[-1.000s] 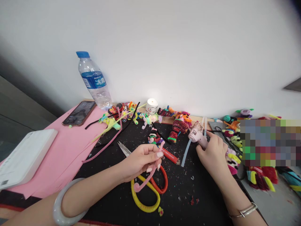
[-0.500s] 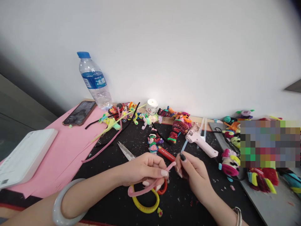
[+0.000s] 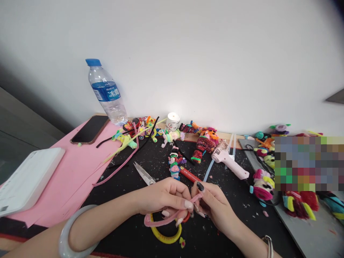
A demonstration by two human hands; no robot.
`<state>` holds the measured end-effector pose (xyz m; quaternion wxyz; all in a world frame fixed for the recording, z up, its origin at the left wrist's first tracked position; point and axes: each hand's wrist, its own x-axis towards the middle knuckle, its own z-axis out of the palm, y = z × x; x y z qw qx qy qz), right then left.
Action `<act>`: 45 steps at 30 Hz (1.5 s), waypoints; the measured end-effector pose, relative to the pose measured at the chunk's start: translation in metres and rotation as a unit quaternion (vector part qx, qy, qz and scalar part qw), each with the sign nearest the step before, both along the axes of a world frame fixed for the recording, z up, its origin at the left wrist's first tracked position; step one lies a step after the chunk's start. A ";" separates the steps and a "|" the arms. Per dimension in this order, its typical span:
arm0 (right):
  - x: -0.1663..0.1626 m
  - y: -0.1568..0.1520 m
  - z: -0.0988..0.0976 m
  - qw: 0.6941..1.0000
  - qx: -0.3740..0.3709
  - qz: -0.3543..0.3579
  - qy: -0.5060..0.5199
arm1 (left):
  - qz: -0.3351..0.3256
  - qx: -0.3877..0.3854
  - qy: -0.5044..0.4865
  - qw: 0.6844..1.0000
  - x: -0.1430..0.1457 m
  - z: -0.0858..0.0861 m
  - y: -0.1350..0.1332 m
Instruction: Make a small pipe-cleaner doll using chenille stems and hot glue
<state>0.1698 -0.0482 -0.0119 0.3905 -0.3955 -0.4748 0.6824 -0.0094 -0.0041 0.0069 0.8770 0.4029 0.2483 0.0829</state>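
Note:
A pink pipe cleaner [image 3: 161,222] is pinched between the thumb and fingers of my left hand [image 3: 172,197], one end curling loosely below the palm. My right hand [image 3: 215,202] grips its short upper end between thumb and fingers, and the two hands meet. Beneath them lie scissors [image 3: 145,174] with a yellow handle loop [image 3: 168,239], partly covered by my left hand. A red pen-like stick [image 3: 190,175] with printed text rests just beyond my fingers. A small pipe-cleaner figure [image 3: 174,166] stands behind it.
A pale pink glue gun [image 3: 231,163] lies at the right, near a grey board [image 3: 288,224] with several colourful figures. More figures and a white roll [image 3: 172,121] line the wall. At left are a bottle [image 3: 107,96], a phone [image 3: 90,129] and a white device [image 3: 32,179] on pink paper [image 3: 64,186].
My right hand has moved left and closed on the pipe cleaner's upper end, beside my left hand. The phone's screen has gone dark.

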 end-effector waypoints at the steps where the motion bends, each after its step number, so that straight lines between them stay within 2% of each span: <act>1: 0.000 0.000 0.000 1.000 0.005 -0.002 -0.005 | 0.001 0.000 0.001 1.000 0.000 0.000 0.000; 10: 0.000 0.000 0.002 0.997 0.049 -0.009 -0.060 | 0.007 0.004 0.002 1.000 0.001 -0.001 0.000; 22: 0.001 0.002 0.003 0.978 0.132 0.003 -0.163 | 0.019 0.016 -0.008 1.000 0.001 0.001 -0.001; 30: 0.002 0.004 0.008 0.948 0.212 -0.012 -0.235 | 0.010 0.015 -0.017 1.000 0.001 -0.001 0.000; 37: 0.002 0.003 0.007 0.977 0.149 -0.019 -0.149 | 0.034 0.017 -0.009 0.999 0.001 -0.001 0.000; 45: 0.003 0.003 0.010 0.947 0.215 -0.001 -0.238 | 0.030 0.011 -0.008 0.999 0.001 -0.005 0.000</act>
